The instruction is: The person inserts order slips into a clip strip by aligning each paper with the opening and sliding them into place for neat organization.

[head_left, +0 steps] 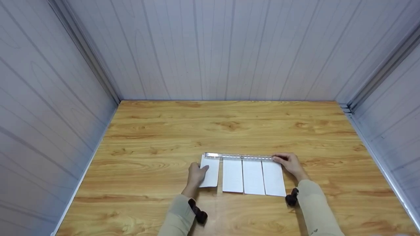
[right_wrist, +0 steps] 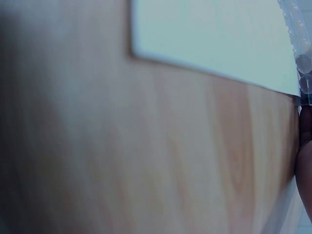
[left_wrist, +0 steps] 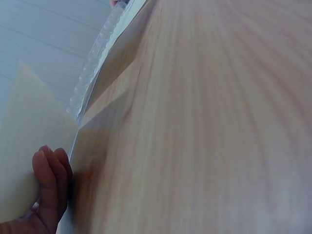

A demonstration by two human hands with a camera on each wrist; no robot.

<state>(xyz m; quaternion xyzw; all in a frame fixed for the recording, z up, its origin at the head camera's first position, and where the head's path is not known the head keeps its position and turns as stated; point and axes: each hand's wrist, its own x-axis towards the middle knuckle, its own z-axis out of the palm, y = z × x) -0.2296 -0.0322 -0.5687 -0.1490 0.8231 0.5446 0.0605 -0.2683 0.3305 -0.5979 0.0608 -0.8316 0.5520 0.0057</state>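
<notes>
My left hand (head_left: pixel 196 174) grips a white paper sheet (head_left: pixel 210 175) by its left edge, thumb on top and fingers underneath. In the left wrist view, the curled fingers (left_wrist: pixel 51 175) lie against the underside of that sheet, which stands tilted off the table. My right hand (head_left: pixel 290 163) pinches the right end of a long clear plastic strip (head_left: pixel 241 157); rounded bumps along it show in the right wrist view. The strip lies across the top edges of three white sheets in a row, the rightmost sheet (head_left: pixel 274 178) nearest my right hand. Its left end overlaps the held sheet in the head view.
The wood-grain table (head_left: pixel 226 127) is bounded by a pale panelled wall (head_left: pixel 213 49) at the back and by walls on both sides. A narrow gap separates the held sheet from the left sheet (head_left: pixel 232 175) of the row. Dark wrist cameras (head_left: pixel 200 216) hang below both sleeves.
</notes>
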